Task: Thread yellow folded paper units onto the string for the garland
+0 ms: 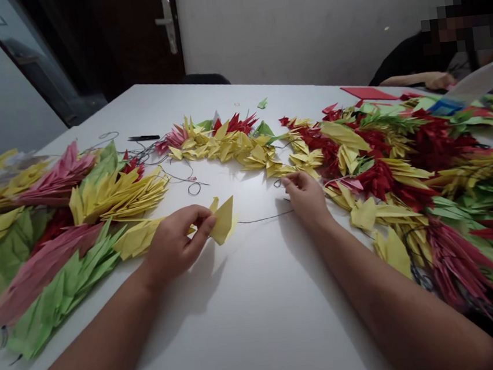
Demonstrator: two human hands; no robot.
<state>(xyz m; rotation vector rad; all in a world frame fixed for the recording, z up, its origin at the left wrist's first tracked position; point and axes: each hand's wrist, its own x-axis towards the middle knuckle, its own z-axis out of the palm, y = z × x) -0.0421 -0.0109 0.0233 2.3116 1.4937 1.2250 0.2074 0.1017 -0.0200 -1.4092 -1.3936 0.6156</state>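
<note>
Gripping folded yellow paper (pixel 223 223) in left hand (pixel 175 238), apparently pinching dark cord (pixel 264 219) in right hand (pixel 308 199), seemingly working partway, showing yellow garland (pixel 249 151) gathered beyond both hands, leaving held paper apart from it.

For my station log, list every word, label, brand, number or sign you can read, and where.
No readable text.
Yellow paper piece in the left hand: no writing visible.
Blue patch at right: too blurred to tell whether it is printed.
Faint marks on the white table's far part: too small to read.
</note>
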